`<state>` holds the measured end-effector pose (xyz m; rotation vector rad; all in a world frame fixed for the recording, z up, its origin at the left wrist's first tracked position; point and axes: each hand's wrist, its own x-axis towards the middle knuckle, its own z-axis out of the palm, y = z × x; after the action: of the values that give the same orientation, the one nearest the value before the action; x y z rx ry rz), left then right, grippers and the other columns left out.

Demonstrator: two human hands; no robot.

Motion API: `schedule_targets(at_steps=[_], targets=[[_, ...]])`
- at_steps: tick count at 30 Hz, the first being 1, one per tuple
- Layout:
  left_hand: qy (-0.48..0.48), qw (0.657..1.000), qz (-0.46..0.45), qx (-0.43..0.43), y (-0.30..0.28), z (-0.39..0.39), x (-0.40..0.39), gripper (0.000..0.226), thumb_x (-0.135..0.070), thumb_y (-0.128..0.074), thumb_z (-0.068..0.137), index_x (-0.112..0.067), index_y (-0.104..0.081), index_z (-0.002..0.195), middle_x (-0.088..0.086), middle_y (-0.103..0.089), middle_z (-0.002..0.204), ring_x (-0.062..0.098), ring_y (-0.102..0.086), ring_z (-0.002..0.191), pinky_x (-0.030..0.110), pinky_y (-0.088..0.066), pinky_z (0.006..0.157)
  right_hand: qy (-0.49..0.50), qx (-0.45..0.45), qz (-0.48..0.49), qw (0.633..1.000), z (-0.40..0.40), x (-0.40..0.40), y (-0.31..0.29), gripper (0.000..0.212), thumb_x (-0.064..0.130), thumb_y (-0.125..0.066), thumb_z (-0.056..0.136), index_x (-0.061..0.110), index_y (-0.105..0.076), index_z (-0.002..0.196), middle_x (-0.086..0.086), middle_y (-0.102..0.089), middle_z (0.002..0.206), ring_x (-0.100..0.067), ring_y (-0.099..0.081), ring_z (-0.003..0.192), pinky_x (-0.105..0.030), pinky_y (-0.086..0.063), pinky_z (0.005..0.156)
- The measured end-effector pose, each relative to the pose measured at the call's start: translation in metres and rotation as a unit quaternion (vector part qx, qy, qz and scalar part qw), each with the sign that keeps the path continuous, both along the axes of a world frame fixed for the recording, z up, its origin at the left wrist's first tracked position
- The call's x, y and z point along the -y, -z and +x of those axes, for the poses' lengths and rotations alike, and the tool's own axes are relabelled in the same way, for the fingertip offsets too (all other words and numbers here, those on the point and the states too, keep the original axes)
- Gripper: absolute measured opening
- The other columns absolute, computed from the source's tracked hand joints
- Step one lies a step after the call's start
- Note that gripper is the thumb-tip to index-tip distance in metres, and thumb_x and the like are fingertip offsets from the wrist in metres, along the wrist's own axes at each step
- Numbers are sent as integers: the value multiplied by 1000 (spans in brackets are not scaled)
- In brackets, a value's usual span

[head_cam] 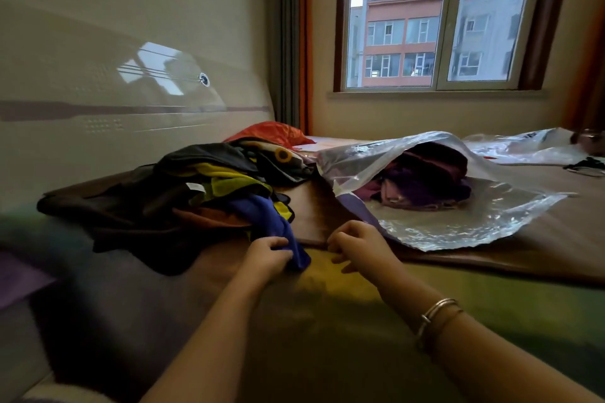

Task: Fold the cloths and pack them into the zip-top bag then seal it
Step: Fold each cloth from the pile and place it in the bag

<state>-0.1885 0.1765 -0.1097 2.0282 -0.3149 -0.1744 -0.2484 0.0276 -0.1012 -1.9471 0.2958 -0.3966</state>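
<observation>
A heap of unfolded cloths (pixel 183 186), black, yellow, orange and blue, lies on the bed at the left. My left hand (pixel 266 255) grips the near corner of the blue cloth (pixel 278 222) at the front of the heap. My right hand (pixel 357 245) hovers just to the right of it with fingers curled and nothing in them. The clear zip-top bag (pixel 458 226) lies open at the right, its mouth facing the heap, with folded purple and maroon cloths (pixel 425 177) inside.
A brown blanket (pixel 540 239) covers the bed. A red cloth (pixel 271 132) lies at the far side by the headboard. Another plastic bag (pixel 523 147) and a small black item (pixel 586 165) lie at the far right. A window is behind.
</observation>
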Motion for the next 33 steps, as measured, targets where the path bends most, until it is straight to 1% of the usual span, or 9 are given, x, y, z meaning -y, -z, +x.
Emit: schedule_targets(at_steps=[5, 9, 11, 14, 18, 22, 26, 29, 33], targets=[[2, 999, -31, 45, -14, 6, 9, 40, 4, -55, 88, -6, -60, 127, 18, -56, 130, 29, -52, 120, 34, -41, 104, 18, -8, 162, 987, 4, 4, 1, 16, 13, -43, 96, 9, -58, 92, -12, -62, 98, -20, -61, 82, -33, -50, 68], [50, 997, -35, 41, -19, 11, -3, 45, 11, -51, 87, -11, -60, 126, 6, -60, 97, 13, -55, 80, 19, -48, 71, 17, -7, 266, 964, -6, 15, 0, 26, 26, -38, 101, 11, -58, 93, -11, -63, 101, -26, -60, 98, -40, -46, 82], [53, 997, -46, 31, -17, 12, -7, 46, 12, -49, 87, -10, -61, 125, 0, -57, 89, 10, -52, 75, 16, -45, 67, 4, -9, 270, 963, -9, 19, 2, 30, 32, -38, 101, 11, -59, 98, -11, -63, 105, -27, -59, 102, -40, -45, 84], [54, 997, -46, 6, -18, 4, -6, 44, 13, -46, 89, -7, -61, 125, 7, -61, 103, 18, -57, 90, 21, -46, 76, 3, 7, 214, 977, -6, 15, 5, 27, 27, -41, 100, 11, -62, 107, -10, -63, 111, -23, -58, 103, -41, -46, 88], [-61, 989, -128, -46, -19, 4, -15, 28, 7, -47, 91, 1, -67, 110, 19, -55, 126, 34, -48, 121, 37, -41, 101, -19, 69, 72, 995, 13, -2, 2, 19, 14, -46, 97, 20, -64, 98, -6, -64, 105, -21, -60, 96, -37, -50, 88], [-122, 970, -205, -45, -17, 18, -32, 19, 0, -50, 91, -12, -65, 88, 19, -60, 116, 30, -55, 105, 38, -48, 86, -36, 122, -26, 992, 58, -21, -12, 18, 8, -48, 96, 18, -62, 99, 4, -63, 95, -11, -58, 77, -13, -48, 61], [-152, 949, -275, -35, -21, 44, -42, 22, -2, -45, 95, -10, -61, 107, 9, -59, 102, 14, -53, 80, 23, -41, 60, -66, 133, -96, 984, 127, -38, -28, 19, 9, -52, 94, 18, -61, 108, 0, -65, 103, -13, -62, 85, -20, -49, 68], [-166, 942, -292, -27, -20, 66, -48, 24, -3, -42, 96, -12, -61, 107, 1, -57, 92, 9, -51, 75, 20, -35, 55, -69, 134, -159, 976, 181, -50, -36, 29, 17, -55, 93, 16, -58, 123, 0, -60, 116, -14, -56, 106, -21, -43, 86], [-211, 925, -308, -67, -8, 96, -62, 28, -5, -39, 98, -19, -61, 107, 2, -59, 106, 9, -55, 81, 22, -35, 55, -77, 116, -256, 957, 246, -71, -46, 44, 32, -55, 90, 25, -49, 133, -5, -52, 134, -26, -48, 122, -45, -42, 102]])
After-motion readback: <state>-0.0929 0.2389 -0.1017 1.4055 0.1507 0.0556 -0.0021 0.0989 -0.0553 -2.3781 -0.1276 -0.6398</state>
